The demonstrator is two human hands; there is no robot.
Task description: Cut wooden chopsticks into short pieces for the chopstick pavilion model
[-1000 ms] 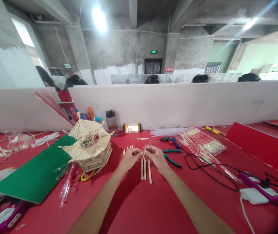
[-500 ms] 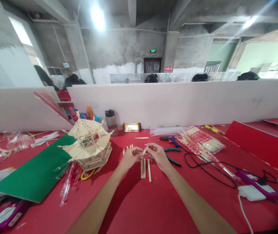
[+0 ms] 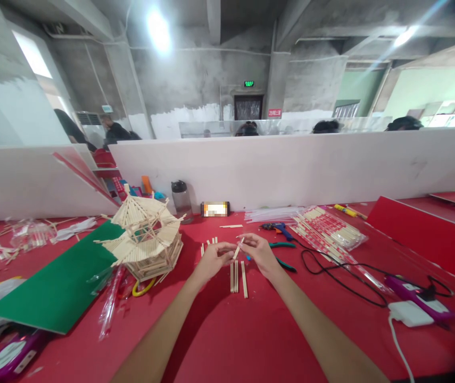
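Both hands meet above the middle of the red worktop point(image 3: 227, 340). The left hand point(image 3: 211, 260) has its fingers curled in, thumb and forefinger pinched narrowly on the lower end of a short wooden stick point(image 3: 238, 248). The right hand point(image 3: 261, 254) pinches the upper end of the same stick, which is tilted with its top leaning right. Just below the hands, three cut sticks point(image 3: 237, 277) lie side by side on the worktop, running towards the near edge.

Left of the hands stands a pavilion model built of chopsticks point(image 3: 145, 236), its base partly on a green board point(image 3: 55, 287) that reaches towards the left edge. Right of the right hand lie teal-handled pliers point(image 3: 285, 261), and beyond them a blue glue gun point(image 3: 277, 230) and packs of wrapped chopsticks point(image 3: 331, 229) with red print too small to read. A black cable point(image 3: 342, 276) loops towards a purple tool point(image 3: 419, 298) near the right edge.

At the far edge, against the white partition point(image 3: 311, 170), stands a dark-capped bottle point(image 3: 181, 197). The green sign point(image 3: 248, 83) over the door and the red sign point(image 3: 275, 113) beside it cannot be read.
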